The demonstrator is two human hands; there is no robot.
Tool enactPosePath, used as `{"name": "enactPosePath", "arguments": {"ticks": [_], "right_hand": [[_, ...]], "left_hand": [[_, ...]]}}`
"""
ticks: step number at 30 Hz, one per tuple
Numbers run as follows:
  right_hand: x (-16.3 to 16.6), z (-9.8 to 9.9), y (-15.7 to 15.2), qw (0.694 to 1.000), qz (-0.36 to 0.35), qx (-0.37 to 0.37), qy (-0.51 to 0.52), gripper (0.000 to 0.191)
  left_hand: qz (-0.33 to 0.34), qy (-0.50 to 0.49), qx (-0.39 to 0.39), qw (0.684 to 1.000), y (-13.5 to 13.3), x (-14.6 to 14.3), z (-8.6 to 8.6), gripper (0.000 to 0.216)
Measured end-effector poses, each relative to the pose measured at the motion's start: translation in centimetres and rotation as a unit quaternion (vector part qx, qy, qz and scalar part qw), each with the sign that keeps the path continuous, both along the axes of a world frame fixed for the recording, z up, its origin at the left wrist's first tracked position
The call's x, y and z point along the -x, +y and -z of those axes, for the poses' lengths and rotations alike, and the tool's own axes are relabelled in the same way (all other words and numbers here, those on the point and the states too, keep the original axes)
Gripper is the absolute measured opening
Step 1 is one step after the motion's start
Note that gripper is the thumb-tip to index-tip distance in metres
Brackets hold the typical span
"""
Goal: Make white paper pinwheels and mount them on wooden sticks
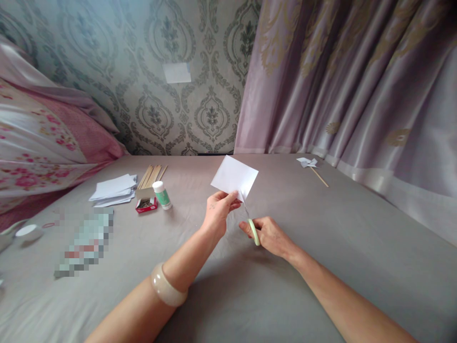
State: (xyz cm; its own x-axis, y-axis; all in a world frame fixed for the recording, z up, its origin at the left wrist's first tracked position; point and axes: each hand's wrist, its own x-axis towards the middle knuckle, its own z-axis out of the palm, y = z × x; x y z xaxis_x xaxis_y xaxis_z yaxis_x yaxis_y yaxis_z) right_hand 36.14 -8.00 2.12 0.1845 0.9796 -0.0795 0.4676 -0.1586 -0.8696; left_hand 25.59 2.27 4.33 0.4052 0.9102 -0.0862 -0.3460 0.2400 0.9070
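My left hand [222,209] pinches the lower edge of a white square of paper [233,175], held up over the grey bed sheet and tilted so a corner points toward me. A pair of scissors with pale green handles [254,232] is gripped in my right hand [267,236]. Their blades reach up to the paper's lower corner, close beside my left fingertips. How far the blades stand apart is too small to tell. A wide pale bangle [167,288] circles my left forearm.
On the left lie a stack of white paper [113,188], several wooden sticks [152,176], a small red box [146,205] of small dark pieces and a white-green glue stick [163,195]. A blurred packet [87,240] lies nearer. A paper pinwheel on a stick [307,163] lies far right.
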Motion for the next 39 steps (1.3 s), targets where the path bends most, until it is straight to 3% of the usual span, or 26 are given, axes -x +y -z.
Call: {"name": "enactPosePath", "arguments": {"ticks": [18,26,39], "right_hand": [[-0.14,0.48,0.32,1.000,0.017,0.002,-0.008,0.056],[-0.34,0.23,0.45,0.999,0.035,-0.003,0.000,0.056],[-0.41,1.00,0.59,0.998,0.049,-0.026,-0.010,0.057]], "left_hand": [[-0.006,0.003,-0.008,1.000,-0.03,-0.07,0.13,0.018],[0.028,0.018,-0.007,0.999,-0.71,-0.30,0.41,0.018],[0.031,0.003,0.038,0.999,-0.66,-0.28,0.26,0.021]]}}
